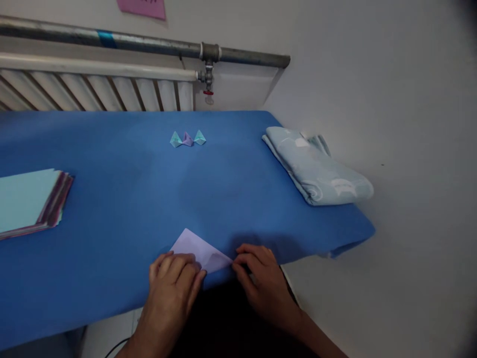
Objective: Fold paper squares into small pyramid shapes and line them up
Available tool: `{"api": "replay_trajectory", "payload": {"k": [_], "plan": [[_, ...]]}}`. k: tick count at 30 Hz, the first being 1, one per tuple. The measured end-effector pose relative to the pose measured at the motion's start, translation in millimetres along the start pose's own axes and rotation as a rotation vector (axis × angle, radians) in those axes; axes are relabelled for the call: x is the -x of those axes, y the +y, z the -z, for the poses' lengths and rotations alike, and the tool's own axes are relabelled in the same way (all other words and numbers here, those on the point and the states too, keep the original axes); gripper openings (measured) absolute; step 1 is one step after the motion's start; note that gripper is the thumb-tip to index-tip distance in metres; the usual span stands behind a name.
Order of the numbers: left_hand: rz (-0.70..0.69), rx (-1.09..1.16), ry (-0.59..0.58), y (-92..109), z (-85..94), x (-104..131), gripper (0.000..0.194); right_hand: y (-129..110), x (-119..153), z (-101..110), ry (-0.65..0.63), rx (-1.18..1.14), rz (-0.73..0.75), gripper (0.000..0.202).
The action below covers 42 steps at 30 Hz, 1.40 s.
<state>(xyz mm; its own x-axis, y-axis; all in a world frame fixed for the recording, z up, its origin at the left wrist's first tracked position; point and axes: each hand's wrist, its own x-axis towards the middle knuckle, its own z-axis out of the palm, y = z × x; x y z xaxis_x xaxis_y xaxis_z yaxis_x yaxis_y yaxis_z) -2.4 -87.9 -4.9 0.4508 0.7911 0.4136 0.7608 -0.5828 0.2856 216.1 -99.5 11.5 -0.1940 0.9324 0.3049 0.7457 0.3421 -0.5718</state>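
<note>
A lilac sheet of paper [203, 252], folded to a pointed shape, lies near the front edge of the blue-covered table [145, 199]. My left hand [173, 281] rests over its left part, fingers curled on the paper and thumb at the lower edge; the covered corner is hidden. At the paper's right tip, my right hand [259, 276] pinches the point between thumb and fingers. Farther back, two small teal folded paper pieces [200, 137] flank a purple folded paper piece [187, 139] in a row.
A stack of coloured paper [28, 199] with a pale teal sheet on top lies at the left. A folded pale-green cloth [316, 169] sits at the right by the wall. Behind the table are a white radiator [97, 92] and a metal pipe [156, 44] with a red-handled valve [208, 79].
</note>
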Motion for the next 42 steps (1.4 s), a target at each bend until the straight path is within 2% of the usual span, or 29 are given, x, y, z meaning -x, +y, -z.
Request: {"api": "replay_trajectory", "payload": {"k": [10,18,23,28,33,37,40,42], "plan": [[0.007,-0.003,0.062,0.2,-5.3,-3.8,0.009,-1.8,-5.6,2.0,-0.003,0.024,-0.007,0.011],[0.105,0.029,0.034,11.6,-0.7,-7.7,0.009,-5.4,-10.2,2.1,-0.029,0.035,-0.044,0.012],[0.089,0.0,0.059,6.0,-3.0,-7.2,0.01,-7.3,-12.0,3.1,-0.05,0.028,-0.088,0.013],[0.024,-0.031,0.043,-2.4,-6.6,-3.8,0.011,-8.4,-11.4,3.4,-0.053,0.033,-0.156,0.01],[0.071,-0.034,0.024,0.3,-4.7,-3.6,0.015,-8.9,-10.1,1.8,-0.031,-0.003,-0.181,0.013],[0.116,-0.029,-0.021,-0.9,1.6,-1.7,0.01,-9.8,-9.8,1.4,-0.004,-0.007,-0.174,0.016],[0.077,-0.089,0.001,-2.3,5.2,0.6,0.013,-10.3,-9.2,0.9,0.001,0.001,-0.155,0.016],[0.013,-0.128,0.015,0.8,6.4,0.4,0.027,-10.5,-9.2,-0.2,-0.006,0.011,-0.149,0.016]]}}
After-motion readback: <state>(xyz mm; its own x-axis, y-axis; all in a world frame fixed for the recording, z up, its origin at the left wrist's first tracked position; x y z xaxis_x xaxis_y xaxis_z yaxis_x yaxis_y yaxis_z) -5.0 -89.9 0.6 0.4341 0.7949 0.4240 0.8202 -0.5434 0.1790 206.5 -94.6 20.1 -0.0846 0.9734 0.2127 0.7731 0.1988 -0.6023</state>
